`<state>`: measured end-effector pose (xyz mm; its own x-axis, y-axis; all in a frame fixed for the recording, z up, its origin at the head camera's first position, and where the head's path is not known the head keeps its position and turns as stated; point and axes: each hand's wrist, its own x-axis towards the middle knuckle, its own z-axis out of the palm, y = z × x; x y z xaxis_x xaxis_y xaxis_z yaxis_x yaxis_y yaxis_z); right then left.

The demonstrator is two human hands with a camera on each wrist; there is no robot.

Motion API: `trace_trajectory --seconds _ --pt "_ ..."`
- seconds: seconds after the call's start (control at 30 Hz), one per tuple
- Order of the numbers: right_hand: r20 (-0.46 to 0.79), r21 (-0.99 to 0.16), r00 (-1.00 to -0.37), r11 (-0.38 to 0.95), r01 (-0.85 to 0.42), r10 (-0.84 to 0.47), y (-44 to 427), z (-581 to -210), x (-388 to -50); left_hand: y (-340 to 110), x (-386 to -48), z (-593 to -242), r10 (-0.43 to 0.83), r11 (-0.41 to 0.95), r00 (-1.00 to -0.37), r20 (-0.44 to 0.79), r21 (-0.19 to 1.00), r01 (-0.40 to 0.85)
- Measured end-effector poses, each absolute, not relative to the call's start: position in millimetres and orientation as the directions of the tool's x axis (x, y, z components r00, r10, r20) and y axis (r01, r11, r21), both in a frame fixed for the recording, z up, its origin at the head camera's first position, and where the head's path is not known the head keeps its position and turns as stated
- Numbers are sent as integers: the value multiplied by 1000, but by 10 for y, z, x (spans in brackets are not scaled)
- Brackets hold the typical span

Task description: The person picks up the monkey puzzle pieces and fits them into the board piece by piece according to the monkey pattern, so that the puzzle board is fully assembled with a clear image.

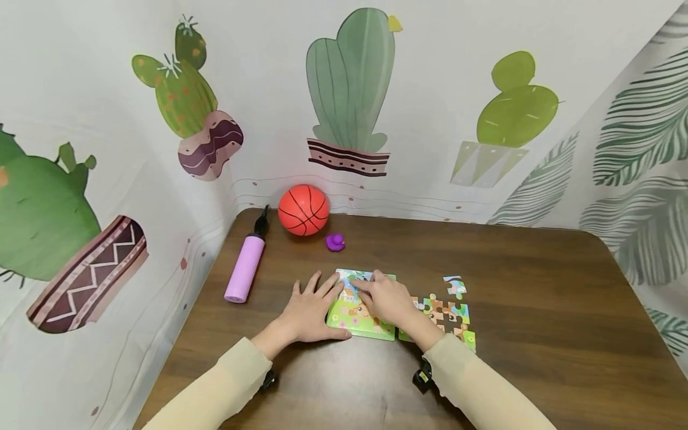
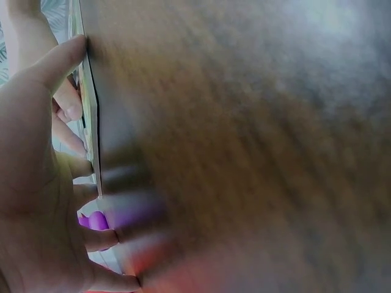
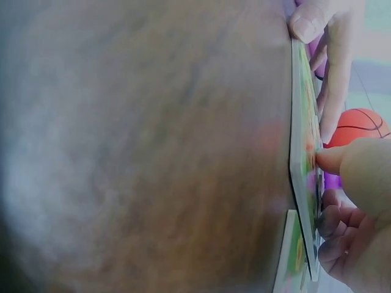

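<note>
On the table [image 1: 548, 310], the pump [image 1: 245, 269] is placed left of centre in the frame, with the ball [image 1: 303, 210] set to its upper right and the duck [image 1: 335, 242] below the ball. At centre, the puzzle board [image 1: 361, 325] is flanked on its left by the left hand [image 1: 309, 310] and partly covered by the right hand [image 1: 391, 300]; the second puzzle [image 1: 436, 312] is placed to its right.

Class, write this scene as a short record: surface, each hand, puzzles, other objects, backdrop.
Surface: brown table
Left hand: spread, thumb at the near edge of the left puzzle
Right hand: over the left puzzle, thumb touching it; whether it holds a piece is unclear
Right puzzle: partly hidden by the right forearm
Loose puzzle part: just beyond the right puzzle
Other objects: red-orange basketball, purple duck, lilac pump with black nozzle
Backdrop: white, cactus-printed
</note>
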<state>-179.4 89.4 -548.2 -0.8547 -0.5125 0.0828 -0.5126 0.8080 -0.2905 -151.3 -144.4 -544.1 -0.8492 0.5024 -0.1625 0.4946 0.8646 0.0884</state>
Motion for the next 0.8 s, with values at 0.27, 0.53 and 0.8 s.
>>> trace_trajectory --seconds 0.27,0.53,0.8 --pt "82 -371 -882 808 -459 -463 896 -5460 -1794 -1444 -1500 -5422 501 865 -849 -165 110 489" --pt "61 -364 -874 804 -470 -483 930 -5446 -1820 -1440 -1502 -5384 489 872 -851 -189 112 476" --pt "55 -364 -872 804 -471 -487 875 -5429 -1843 -1449 -1510 -5429 484 875 -851 -204 102 473"
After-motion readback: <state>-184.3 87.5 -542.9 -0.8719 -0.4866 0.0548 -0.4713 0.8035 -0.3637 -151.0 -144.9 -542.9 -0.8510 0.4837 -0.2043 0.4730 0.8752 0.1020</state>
